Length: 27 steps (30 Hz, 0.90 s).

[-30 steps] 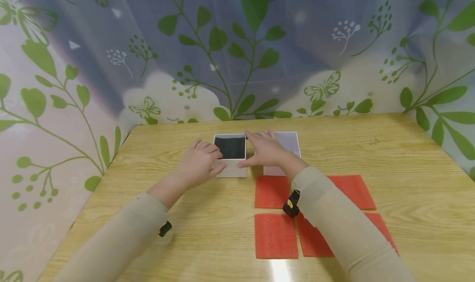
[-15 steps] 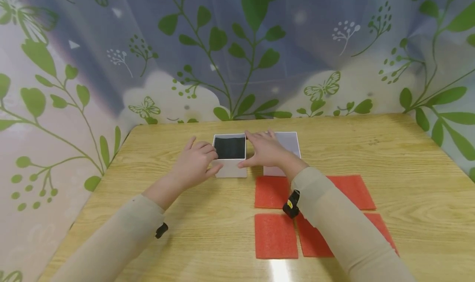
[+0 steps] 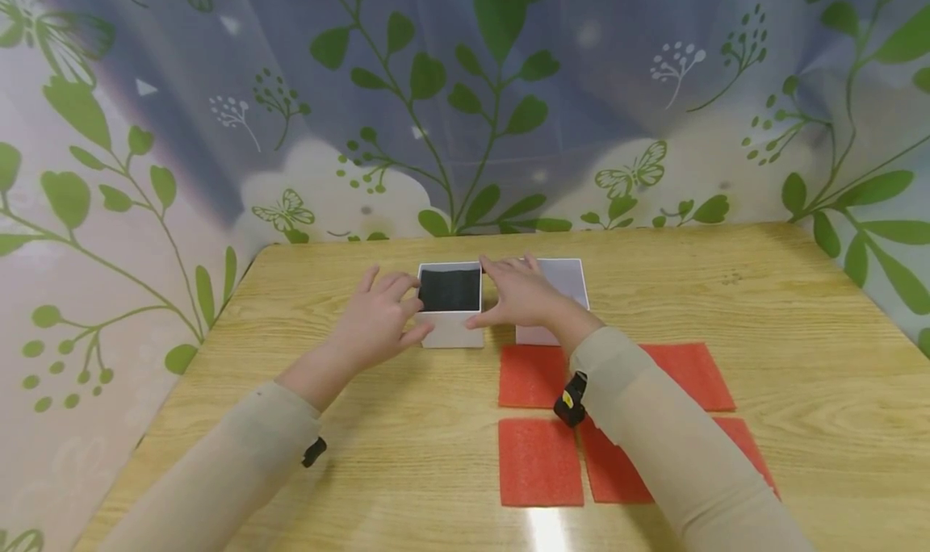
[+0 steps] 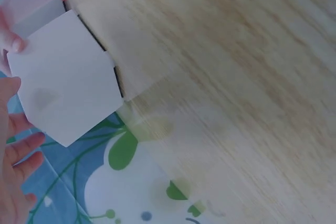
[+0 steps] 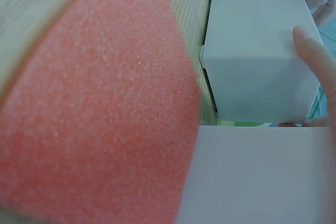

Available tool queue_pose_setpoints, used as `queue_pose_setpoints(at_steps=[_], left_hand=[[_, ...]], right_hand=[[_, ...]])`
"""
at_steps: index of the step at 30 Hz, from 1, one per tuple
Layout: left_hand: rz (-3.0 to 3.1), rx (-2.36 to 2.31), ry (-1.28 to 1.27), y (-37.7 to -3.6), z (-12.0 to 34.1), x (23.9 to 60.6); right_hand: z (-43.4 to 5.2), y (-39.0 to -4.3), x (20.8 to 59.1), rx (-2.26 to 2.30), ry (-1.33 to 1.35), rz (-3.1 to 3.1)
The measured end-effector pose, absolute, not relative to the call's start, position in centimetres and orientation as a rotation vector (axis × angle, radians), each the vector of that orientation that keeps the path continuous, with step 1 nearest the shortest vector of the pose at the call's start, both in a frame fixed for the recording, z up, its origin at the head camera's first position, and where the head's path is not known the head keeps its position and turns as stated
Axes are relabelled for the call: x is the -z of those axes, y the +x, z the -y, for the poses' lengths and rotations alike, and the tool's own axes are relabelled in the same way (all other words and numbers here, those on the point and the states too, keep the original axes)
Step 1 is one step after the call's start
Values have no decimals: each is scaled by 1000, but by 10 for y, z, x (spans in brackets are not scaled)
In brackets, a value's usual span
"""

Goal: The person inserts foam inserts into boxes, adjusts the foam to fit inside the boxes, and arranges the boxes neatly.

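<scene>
A small white box (image 3: 454, 332) with a black lining stands open at the middle back of the wooden table (image 3: 349, 455). My left hand (image 3: 395, 318) is at its left side, fingers loosely spread beside the wall and thumb on the front face. In the left wrist view the box (image 4: 65, 77) shows with only the thumb tip on it. My right hand (image 3: 508, 294) lies flat across the gap between the box and a white lid (image 3: 568, 279) to its right. Its thumb (image 5: 315, 61) touches the box wall (image 5: 257, 61).
Several red foam sheets (image 3: 541, 462) lie on the table in front of the lid, partly under my right forearm; one fills the right wrist view (image 5: 100, 114). A leaf-patterned curtain (image 3: 465, 116) closes off the back and the sides.
My left hand's fingers have drawn back leftward off the box's rim and spread a little. The right hand, box and lid have not moved.
</scene>
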<state>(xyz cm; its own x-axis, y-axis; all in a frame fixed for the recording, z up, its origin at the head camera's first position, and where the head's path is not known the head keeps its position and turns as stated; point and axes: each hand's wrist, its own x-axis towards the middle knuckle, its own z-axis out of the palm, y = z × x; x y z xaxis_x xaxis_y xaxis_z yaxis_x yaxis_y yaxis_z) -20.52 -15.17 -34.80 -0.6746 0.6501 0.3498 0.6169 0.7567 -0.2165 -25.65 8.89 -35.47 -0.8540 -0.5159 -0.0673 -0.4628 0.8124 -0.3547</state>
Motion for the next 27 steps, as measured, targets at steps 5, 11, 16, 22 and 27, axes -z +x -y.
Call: queue_pose_setpoints(at_steps=[5,11,16,22,27], left_hand=[[2554,-178,-961,-205,151,348],[2585,-355,-934,-205,144,349],[2636,-460,-865,-205,129,351],[2895,-487,-693,-207,111,351],[3015,-423,-608,-212,105,353]], right_hand=[[-88,-258,354,484,-781,-2849],[-88,-259,354,479,-796,-2854],[-89,-259,353,477,-803,-2869],[-89,-258,354,479,-806,-2859],[-89,-257,356,476,-809,-2854]])
